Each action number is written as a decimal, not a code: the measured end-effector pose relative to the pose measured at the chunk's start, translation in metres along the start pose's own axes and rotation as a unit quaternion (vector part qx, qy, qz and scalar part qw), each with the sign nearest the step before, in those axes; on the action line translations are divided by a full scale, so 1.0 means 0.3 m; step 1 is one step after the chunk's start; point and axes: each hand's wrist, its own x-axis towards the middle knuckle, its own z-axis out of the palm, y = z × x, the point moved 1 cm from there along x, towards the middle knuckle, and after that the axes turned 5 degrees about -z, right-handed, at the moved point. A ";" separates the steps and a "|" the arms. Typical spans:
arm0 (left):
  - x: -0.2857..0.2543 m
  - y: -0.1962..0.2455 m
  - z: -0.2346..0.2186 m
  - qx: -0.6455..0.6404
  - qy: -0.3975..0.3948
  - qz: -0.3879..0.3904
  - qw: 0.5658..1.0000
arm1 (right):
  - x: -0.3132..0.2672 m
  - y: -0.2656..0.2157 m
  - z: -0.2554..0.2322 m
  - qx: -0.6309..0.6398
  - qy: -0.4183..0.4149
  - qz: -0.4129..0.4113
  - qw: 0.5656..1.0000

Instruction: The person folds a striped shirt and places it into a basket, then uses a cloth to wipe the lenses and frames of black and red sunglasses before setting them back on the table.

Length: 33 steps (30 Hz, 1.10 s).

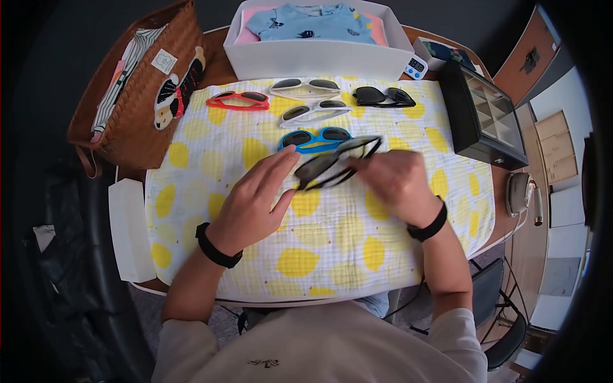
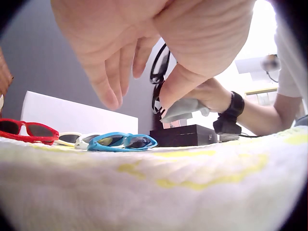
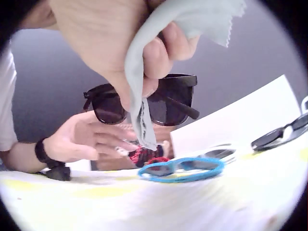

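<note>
Both hands hover over a lemon-patterned cloth [image 1: 332, 242]. My right hand [image 1: 383, 172] pinches a pair of black sunglasses [image 1: 335, 163] through a grey wiping cloth [image 3: 142, 72], which is folded over one lens of the sunglasses [image 3: 166, 103]. My left hand [image 1: 281, 175] is beside the frame's left end with its fingers stretched out; the thumb lies close to the frame, and I cannot tell whether it touches. Blue sunglasses [image 1: 316, 138] lie on the cloth just beyond the hands, and they show again as the blue sunglasses [image 3: 180, 168] under the held pair.
Red sunglasses [image 1: 238, 99], two white pairs [image 1: 313, 112] and another black pair [image 1: 384, 96] lie further back. Behind them stands a white box [image 1: 319, 60] of clothing. A woven bag [image 1: 137, 83] is at the left, a black compartment case [image 1: 482, 115] at the right.
</note>
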 end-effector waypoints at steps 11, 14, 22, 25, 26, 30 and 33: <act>0.003 0.000 0.001 0.035 0.031 0.013 0.999 | -0.171 0.317 0.039 -0.217 -0.065 0.189 0.956; 0.005 0.002 -0.003 0.028 0.025 0.005 0.999 | -0.168 0.298 0.064 -0.203 -0.124 0.204 0.950; -0.002 -0.021 0.005 0.040 0.055 0.018 0.998 | -0.173 0.285 0.065 -0.224 -0.146 0.224 0.937; 0.004 -0.039 -0.014 0.074 0.063 0.000 0.995 | -0.195 0.309 0.085 -0.245 -0.155 0.232 0.929; 0.010 -0.042 -0.029 0.080 0.060 0.003 0.995 | -0.194 0.306 0.087 -0.241 -0.149 0.233 0.930; 0.031 -0.088 -0.097 0.182 0.039 -0.066 0.980 | -0.168 0.271 0.046 -0.187 -0.118 0.244 0.944; 0.058 -0.167 -0.131 0.254 0.026 -0.071 0.964 | -0.139 0.240 0.017 -0.145 -0.092 0.256 0.951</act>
